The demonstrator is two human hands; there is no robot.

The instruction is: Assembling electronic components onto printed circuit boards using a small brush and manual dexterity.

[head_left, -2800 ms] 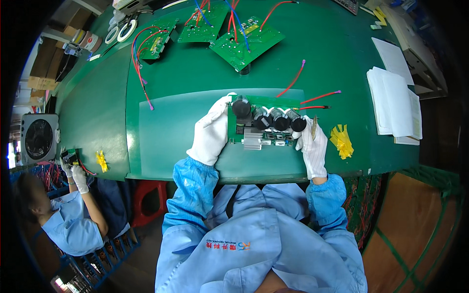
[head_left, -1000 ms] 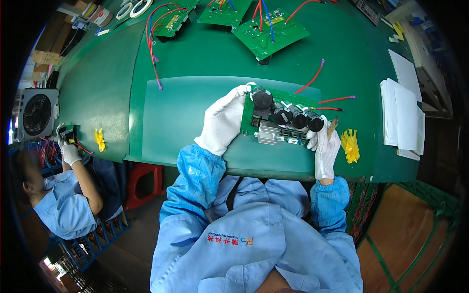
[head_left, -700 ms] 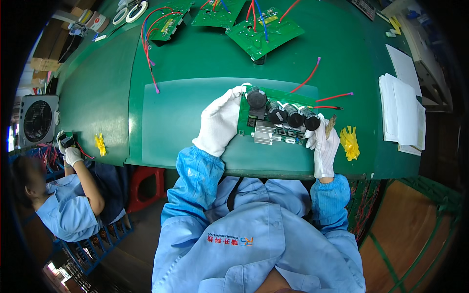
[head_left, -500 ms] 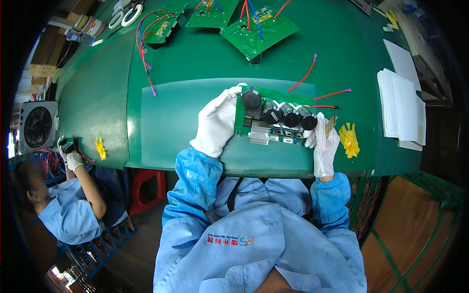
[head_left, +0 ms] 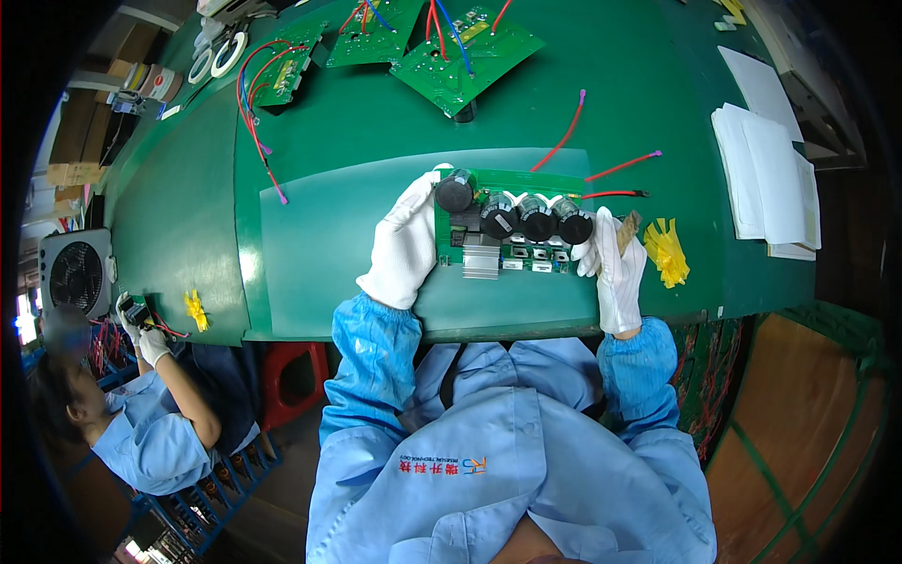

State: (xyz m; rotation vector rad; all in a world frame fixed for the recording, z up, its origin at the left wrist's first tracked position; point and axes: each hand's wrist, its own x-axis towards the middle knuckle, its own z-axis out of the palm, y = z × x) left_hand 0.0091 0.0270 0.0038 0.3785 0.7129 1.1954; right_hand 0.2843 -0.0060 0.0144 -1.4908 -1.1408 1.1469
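Note:
A green circuit board (head_left: 512, 180) is held tilted above the pale mat, its component side up. Several black cylindrical capacitors (head_left: 537, 218) and a finned silver heat sink (head_left: 481, 258) stand on it, and red wires (head_left: 615, 195) stick out at its far right. My white-gloved left hand (head_left: 406, 246) grips the board's left edge, with some fingers hidden behind it. At the right end, my gloved right hand (head_left: 615, 273) is closed, its fingertips against the board near the last capacitor. A flat tan-brown piece (head_left: 629, 231) juts up from that hand; its exact kind is unclear.
More wired circuit boards (head_left: 470, 70) lie at the far side of the green table (head_left: 658, 122). Yellow strips (head_left: 666, 254) lie right of my right hand, beyond them white papers (head_left: 766, 179). Tape rolls (head_left: 228, 54) sit far left. A co-worker (head_left: 155, 414) handles a small part at left.
The whole view has shifted slightly, so the table items appear farther left. Both hands keep their hold, and the board looks a little more level. The co-worker's hands have moved slightly.

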